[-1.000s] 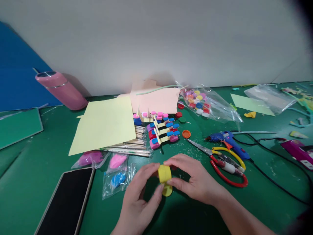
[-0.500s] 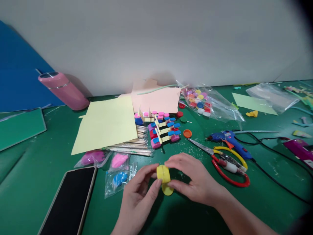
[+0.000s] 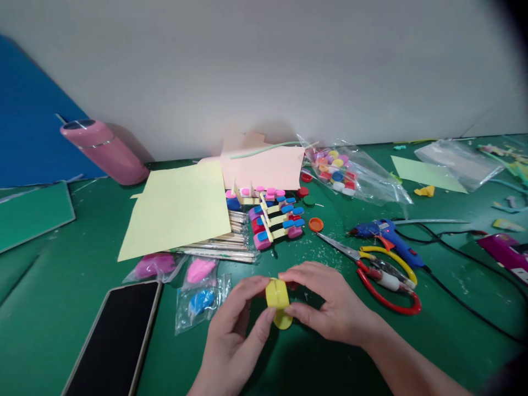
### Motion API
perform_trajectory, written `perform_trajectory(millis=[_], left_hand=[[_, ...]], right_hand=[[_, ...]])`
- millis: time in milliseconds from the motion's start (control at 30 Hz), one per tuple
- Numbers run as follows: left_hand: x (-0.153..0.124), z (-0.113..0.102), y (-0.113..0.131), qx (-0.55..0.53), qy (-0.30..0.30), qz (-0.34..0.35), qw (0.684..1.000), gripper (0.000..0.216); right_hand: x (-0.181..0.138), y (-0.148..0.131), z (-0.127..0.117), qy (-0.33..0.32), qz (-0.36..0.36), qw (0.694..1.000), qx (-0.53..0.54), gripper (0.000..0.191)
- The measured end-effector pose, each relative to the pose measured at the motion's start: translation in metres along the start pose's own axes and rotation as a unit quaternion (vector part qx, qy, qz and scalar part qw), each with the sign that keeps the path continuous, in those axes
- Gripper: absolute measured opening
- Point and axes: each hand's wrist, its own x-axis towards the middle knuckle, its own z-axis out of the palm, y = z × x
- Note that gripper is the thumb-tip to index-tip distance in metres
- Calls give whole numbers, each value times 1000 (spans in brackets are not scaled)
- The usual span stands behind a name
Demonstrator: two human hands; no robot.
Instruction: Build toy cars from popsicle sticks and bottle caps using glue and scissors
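Note:
Two yellow bottle caps (image 3: 277, 294), apparently set face to face with a seam between them, are held up in front of me. My left hand (image 3: 241, 324) pinches them from the left with thumb and fingertips. From the other side, the thumb and fingers of my right hand (image 3: 325, 302) grip the same piece. Just below it shows a flat yellow disc (image 3: 282, 320); whether it is attached I cannot tell. Beyond my hands stand small racers (image 3: 278, 220) made of wooden sticks and coloured pieces.
Scissors (image 3: 383, 278) and a blue glue gun (image 3: 388, 239) with its cord lie right. A phone (image 3: 113, 338) and bagged clay (image 3: 202, 301) lie left. Yellow paper (image 3: 179, 212) covers part of some sticks (image 3: 223, 250). Behind are a bag of caps (image 3: 338, 170) and a pink bottle (image 3: 107, 151).
The yellow caps have turned slightly in my fingers, and the left fingertips have shifted a little along them. Both hands keep their hold; the things on the table stay put.

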Motion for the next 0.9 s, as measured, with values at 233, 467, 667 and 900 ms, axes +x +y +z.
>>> perform_trajectory(millis=[233, 467, 667, 900], left_hand=[[0, -1, -3, 2, -17, 19, 1000, 37], [0, -1, -5, 4, -26, 22, 999, 37], [1, -2, -4, 4, -22, 10, 1000, 37], [5, -2, -1, -54, 0, -55, 997, 29]], right_hand=[[0, 1, 0, 2, -14, 1000, 6, 34], [-1, 3, 1, 4, -19, 1000, 4, 33], [1, 3, 1, 7, -18, 1000, -6, 32], [2, 1, -1, -21, 1, 1000, 2, 30]])
